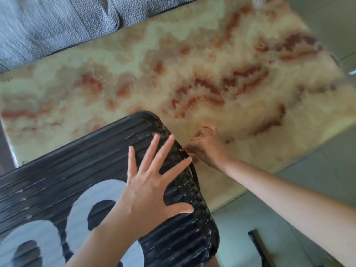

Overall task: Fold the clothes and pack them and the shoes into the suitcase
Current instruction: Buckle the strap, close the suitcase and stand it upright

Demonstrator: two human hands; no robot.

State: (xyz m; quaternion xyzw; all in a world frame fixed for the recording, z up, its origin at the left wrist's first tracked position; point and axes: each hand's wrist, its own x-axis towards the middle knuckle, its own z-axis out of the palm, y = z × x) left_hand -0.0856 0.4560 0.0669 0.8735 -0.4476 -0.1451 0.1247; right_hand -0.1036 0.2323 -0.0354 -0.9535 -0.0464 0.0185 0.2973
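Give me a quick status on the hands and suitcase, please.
Left hand flat on closed suitcase, fingers spread. Right hand pinching at its edge, likely the zipper pull. Nothing visible in the way.

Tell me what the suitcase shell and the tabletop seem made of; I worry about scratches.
Suitcase shell: likely hard moulded plastic, black, ribbed, semi-matt; pale scuffs along the ridges. Tabletop: glossy cream slab with red-orange veining, stone or a stone-look surface; the picture cannot settle which.

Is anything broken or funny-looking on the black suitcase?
Yes: the suitcase has whitish scratches along its ribs near its rounded end, so it looks worn. The left hand lies flat on it; nothing is spilled.
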